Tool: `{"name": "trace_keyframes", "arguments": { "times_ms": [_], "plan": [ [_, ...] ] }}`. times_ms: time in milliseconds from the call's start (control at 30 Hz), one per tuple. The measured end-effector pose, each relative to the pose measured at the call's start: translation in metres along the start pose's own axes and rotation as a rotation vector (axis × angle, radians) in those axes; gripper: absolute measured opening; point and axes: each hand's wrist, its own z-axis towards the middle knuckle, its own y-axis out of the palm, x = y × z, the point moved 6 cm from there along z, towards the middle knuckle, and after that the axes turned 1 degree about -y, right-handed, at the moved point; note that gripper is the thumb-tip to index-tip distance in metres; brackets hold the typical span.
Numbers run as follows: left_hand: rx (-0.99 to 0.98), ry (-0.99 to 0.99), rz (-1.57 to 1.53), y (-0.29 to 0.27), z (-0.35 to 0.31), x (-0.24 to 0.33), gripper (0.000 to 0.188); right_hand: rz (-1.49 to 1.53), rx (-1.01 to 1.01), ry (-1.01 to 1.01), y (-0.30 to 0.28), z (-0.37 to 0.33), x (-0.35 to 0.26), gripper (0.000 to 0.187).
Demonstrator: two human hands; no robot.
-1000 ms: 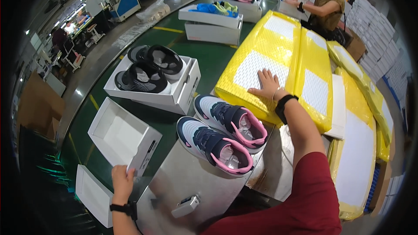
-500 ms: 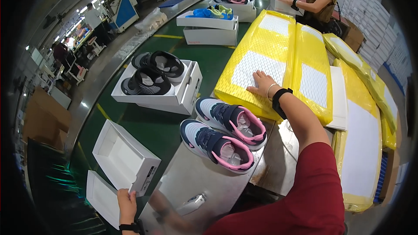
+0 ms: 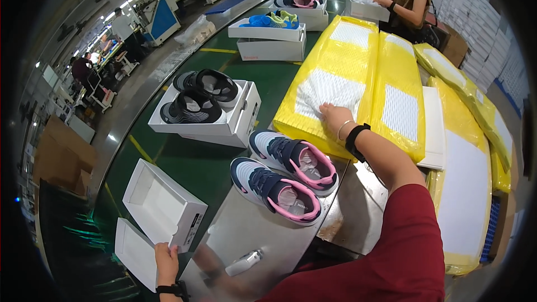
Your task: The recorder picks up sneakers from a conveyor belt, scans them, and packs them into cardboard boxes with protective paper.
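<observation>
My left hand (image 3: 166, 263) grips the near end of an open white shoebox (image 3: 162, 204), which is tilted and has nothing inside. The box's white lid (image 3: 134, 254) lies beside it to the left, close to my hand. My right hand (image 3: 337, 121) pinches white tissue paper (image 3: 330, 94) on top of a yellow-wrapped stack (image 3: 291, 113). Creases fan out from its fingertips. Between my hands, a pair of white and navy sneakers (image 3: 277, 190) with pink linings stands on the metal table (image 3: 229, 240). Stuffing shows in the shoe openings.
Black shoes (image 3: 196, 100) sit in a white box on the green conveyor (image 3: 140, 145). Farther along are boxes with blue shoes (image 3: 271, 19) and pink-trimmed shoes (image 3: 302, 0). More yellow-wrapped stacks (image 3: 458, 179) lie at right. A co-worker (image 3: 408, 0) handles a white box (image 3: 366, 6) at the back.
My right hand has gone from lying flat with spread fingers to pinching the tissue paper, which is now creased. My left hand keeps its grip on the box.
</observation>
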Motion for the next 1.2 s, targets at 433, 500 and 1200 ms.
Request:
{"name": "trace_keyframes", "arguments": {
  "times_ms": [433, 500, 1200],
  "plan": [
    [-0.164, -0.098, -0.887, -0.039, 0.024, 0.099, 0.035, 1.289, 0.307, -0.172, -0.141, -0.063, -0.115, 0.034],
    [-0.421, -0.172, -1.534, -0.019, 0.041, 0.151, 0.046, 1.209, 0.328, -0.338, -0.13, -0.09, -0.18, 0.034],
    [0.626, -0.618, -1.296, -0.054, 0.02, -0.163, 0.013, 0.204, 0.057, -1.173, -0.035, -0.159, -0.381, 0.047]
  ]
}}
